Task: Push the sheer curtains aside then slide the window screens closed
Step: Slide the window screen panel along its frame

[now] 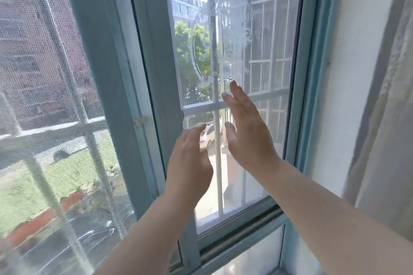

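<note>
A window screen [44, 96] of grey mesh in a teal frame [96, 73] covers the left half of the window. To its right a glass pane [263, 51] with a smeared white pattern fills the right half. Both my hands are raised in front of that pane with fingers spread and nothing in them. My left hand [190, 163] is lower, near the pane's left stile [161, 73]. My right hand [248, 127] is higher, palm toward the glass. A sheer curtain [388, 96] hangs bunched at the far right edge.
White security bars [201, 107] run outside the window. A dark sliding track [241, 239] lies along the sill below the pane. A white wall [348, 73] stands between the window frame and the curtain. Outside are trees, cars and buildings.
</note>
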Motion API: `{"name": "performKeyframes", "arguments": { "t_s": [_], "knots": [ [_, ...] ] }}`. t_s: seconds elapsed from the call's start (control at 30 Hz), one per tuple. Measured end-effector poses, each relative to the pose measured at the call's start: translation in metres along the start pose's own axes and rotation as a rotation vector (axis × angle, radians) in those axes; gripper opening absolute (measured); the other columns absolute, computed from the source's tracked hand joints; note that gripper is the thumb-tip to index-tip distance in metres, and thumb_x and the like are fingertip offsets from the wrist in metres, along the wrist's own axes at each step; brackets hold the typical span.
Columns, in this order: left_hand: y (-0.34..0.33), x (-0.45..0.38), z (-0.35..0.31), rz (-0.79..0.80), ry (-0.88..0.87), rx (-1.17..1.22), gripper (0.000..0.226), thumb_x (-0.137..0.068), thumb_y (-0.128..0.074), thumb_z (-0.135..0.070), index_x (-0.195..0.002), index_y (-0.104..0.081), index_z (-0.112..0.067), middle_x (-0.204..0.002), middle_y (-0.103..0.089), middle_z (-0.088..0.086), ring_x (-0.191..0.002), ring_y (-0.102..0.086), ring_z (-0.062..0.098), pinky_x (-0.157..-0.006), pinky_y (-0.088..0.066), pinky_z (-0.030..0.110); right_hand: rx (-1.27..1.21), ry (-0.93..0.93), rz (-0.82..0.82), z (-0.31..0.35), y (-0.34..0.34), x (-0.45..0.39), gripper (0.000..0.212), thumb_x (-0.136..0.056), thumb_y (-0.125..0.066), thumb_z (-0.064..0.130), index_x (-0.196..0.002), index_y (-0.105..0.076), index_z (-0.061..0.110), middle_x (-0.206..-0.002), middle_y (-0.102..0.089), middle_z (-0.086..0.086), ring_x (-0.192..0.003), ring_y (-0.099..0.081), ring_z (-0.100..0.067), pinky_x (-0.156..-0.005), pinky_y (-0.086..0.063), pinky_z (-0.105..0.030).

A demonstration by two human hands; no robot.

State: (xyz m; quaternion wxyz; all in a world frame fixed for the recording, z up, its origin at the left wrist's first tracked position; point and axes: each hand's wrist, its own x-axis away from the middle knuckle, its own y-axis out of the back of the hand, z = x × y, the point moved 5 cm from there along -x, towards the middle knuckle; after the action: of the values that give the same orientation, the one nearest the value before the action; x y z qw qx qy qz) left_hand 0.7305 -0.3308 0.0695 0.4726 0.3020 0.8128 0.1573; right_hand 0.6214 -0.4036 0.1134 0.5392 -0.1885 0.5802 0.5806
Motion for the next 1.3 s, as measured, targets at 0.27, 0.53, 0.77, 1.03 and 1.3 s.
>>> {"name": "performKeyframes", "arguments": {
  "t_s": [0.27, 0.53, 0.77, 1.03, 1.3],
  "knots": [
    [0.015, 0.020, 0.027, -0.070, 0.148, -0.048, 0.050, -0.089, -0.053, -0.006, -0.134, -0.044, -0.024, -0.128, -0.046, -0.014, -0.117, -0.048, 0.018, -0.089, -0.032, 0.022, -0.178, 0.010, 0.044, -0.005, -0.033, -0.004, 0.058, -0.083, -0.053, -0.012, -0.137, -0.046, 0.007, -0.152, -0.034, -0.008, -0.142, -0.028, -0.022, -0.109, -0.036, -0.041],
    [0.004, 0.036, 0.030, -0.252, 0.325, -0.124, 0.057, -0.088, -0.059, -0.012, -0.138, -0.035, -0.022, -0.134, -0.039, -0.010, -0.119, -0.040, 0.004, -0.088, -0.029, 0.018, -0.321, 0.198, 0.097, -0.007, -0.041, -0.034, 0.053, -0.081, -0.058, -0.008, -0.132, -0.050, 0.005, -0.146, -0.043, -0.010, -0.136, -0.040, -0.028, -0.107, -0.040, -0.042],
    [0.000, 0.036, 0.040, -0.323, 0.502, -0.139, 0.059, -0.090, -0.058, -0.014, -0.142, -0.030, -0.023, -0.135, -0.039, -0.001, -0.127, -0.042, 0.018, -0.092, -0.033, 0.025, -0.419, 0.370, 0.100, 0.018, -0.046, -0.075, 0.046, -0.085, -0.059, -0.002, -0.130, -0.052, 0.002, -0.143, -0.047, -0.013, -0.131, -0.043, -0.032, -0.104, -0.043, -0.046],
    [-0.009, 0.031, 0.040, -0.276, 0.548, -0.158, 0.057, -0.091, -0.057, -0.019, -0.143, -0.031, -0.020, -0.137, -0.038, -0.005, -0.121, -0.046, 0.012, -0.086, -0.033, 0.019, -0.407, 0.433, 0.036, 0.037, -0.046, -0.094, 0.048, -0.082, -0.066, 0.005, -0.127, -0.052, 0.001, -0.139, -0.047, -0.014, -0.125, -0.046, -0.032, -0.100, -0.042, -0.038],
    [-0.006, 0.032, 0.045, -0.239, 0.545, -0.148, 0.061, -0.092, -0.054, -0.019, -0.146, -0.026, -0.018, -0.140, -0.034, -0.005, -0.129, -0.040, 0.012, -0.096, -0.027, 0.015, -0.385, 0.394, 0.038, 0.052, -0.054, -0.098, 0.068, -0.084, -0.067, 0.010, -0.143, -0.033, 0.000, -0.155, -0.024, -0.016, -0.144, -0.021, -0.030, -0.115, -0.030, -0.043]
  ]
}}
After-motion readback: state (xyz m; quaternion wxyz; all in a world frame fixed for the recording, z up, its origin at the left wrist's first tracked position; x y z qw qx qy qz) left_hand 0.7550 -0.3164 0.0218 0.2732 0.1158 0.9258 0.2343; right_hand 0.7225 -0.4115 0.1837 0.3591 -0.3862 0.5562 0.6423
